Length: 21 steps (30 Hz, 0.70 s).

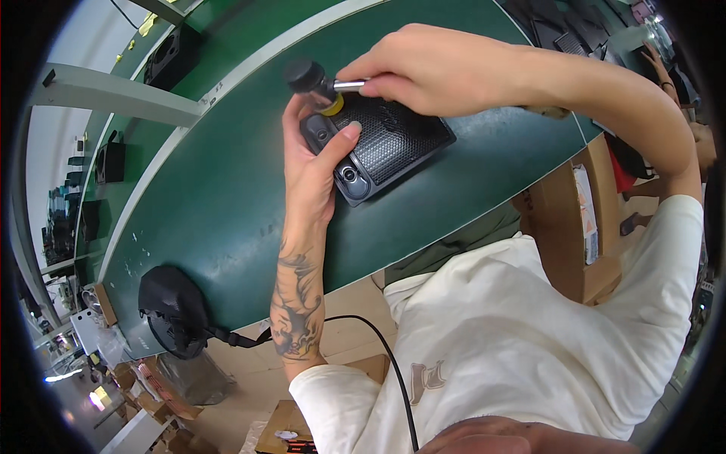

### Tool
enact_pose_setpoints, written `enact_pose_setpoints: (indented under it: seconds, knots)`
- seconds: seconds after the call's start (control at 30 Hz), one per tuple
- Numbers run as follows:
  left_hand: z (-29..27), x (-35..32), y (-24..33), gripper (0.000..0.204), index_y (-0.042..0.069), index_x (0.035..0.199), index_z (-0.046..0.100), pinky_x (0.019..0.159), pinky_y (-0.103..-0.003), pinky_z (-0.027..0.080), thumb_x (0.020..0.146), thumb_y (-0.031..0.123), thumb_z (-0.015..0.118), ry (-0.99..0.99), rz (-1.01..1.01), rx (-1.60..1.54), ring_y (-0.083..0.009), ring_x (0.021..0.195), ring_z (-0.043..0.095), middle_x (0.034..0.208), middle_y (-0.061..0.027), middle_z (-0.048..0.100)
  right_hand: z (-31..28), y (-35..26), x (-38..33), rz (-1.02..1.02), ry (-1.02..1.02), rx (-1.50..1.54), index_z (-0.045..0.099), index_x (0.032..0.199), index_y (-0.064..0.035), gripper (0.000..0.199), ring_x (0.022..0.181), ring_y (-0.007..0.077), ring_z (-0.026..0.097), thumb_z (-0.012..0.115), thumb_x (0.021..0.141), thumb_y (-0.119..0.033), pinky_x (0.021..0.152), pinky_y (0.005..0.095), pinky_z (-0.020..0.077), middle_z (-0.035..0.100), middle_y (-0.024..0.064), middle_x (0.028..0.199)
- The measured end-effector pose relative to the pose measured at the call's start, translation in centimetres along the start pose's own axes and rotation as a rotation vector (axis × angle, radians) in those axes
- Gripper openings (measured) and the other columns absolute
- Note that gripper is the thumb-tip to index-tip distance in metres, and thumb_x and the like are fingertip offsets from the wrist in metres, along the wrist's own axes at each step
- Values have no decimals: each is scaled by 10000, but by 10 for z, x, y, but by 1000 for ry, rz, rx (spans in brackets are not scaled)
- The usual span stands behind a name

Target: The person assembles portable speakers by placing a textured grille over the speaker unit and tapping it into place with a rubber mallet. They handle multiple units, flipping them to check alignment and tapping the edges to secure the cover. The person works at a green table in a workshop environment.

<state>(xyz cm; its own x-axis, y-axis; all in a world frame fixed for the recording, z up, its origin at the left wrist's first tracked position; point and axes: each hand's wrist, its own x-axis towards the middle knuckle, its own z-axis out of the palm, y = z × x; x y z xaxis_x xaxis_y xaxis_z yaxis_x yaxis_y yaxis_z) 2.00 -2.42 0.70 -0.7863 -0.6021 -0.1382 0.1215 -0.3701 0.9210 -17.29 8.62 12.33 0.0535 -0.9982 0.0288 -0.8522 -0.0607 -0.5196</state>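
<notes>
A black box-shaped device [404, 140] with a textured, grille-like panel and round fittings along its left end lies tilted on the green table. My left hand [308, 163] grips that left end, its thumb bent over the top and its fingers around the far edge. Above the same end, my right hand [416, 72] is closed around the metal handle of a mallet [305, 76], which has a black head and a yellow lower face. The yellow face is right at the device's far left corner; whether it touches cannot be made out.
The green tabletop [227, 204] has a pale raised rail [162, 155] along its far side. A black bag [172, 309] with a strap lies at the left edge. Black speaker-like boxes [111, 159] stand beyond the rail. Near my right side is an open cardboard box [601, 197]; a black cable [382, 340] hangs beside me.
</notes>
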Motion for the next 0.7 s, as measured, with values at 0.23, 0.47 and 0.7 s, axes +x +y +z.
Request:
enact_pose_setpoints:
  seconds: [0.23, 0.47, 0.7]
  knots:
    - [2, 2, -5, 693, 76, 1483, 437, 1017, -337, 498, 887, 135, 786, 47, 45, 5, -223, 1254, 526, 1438, -144, 441, -24, -23, -42, 54, 63, 156, 663, 1259, -18, 281, 742, 299, 645, 534, 1019, -85, 709, 354, 510, 657, 147, 817]
    - [-2, 3, -11, 594, 45, 1435, 474, 1019, -323, 496, 920, 143, 753, 26, 85, -46, -204, 1190, 566, 1398, -125, 479, 9, -19, -73, -133, 75, 80, 623, 1374, -21, 415, 751, 298, 571, 609, 960, 9, 666, 372, 448, 600, 140, 870]
    - [1, 3, -7, 539, 22, 1368, 525, 983, -310, 519, 900, 115, 776, 49, 143, -30, -183, 1156, 589, 1324, -115, 533, 8, -25, -66, -138, -13, 47, 622, 1364, -13, 426, 745, 317, 551, 621, 941, 36, 664, 387, 452, 578, 152, 867]
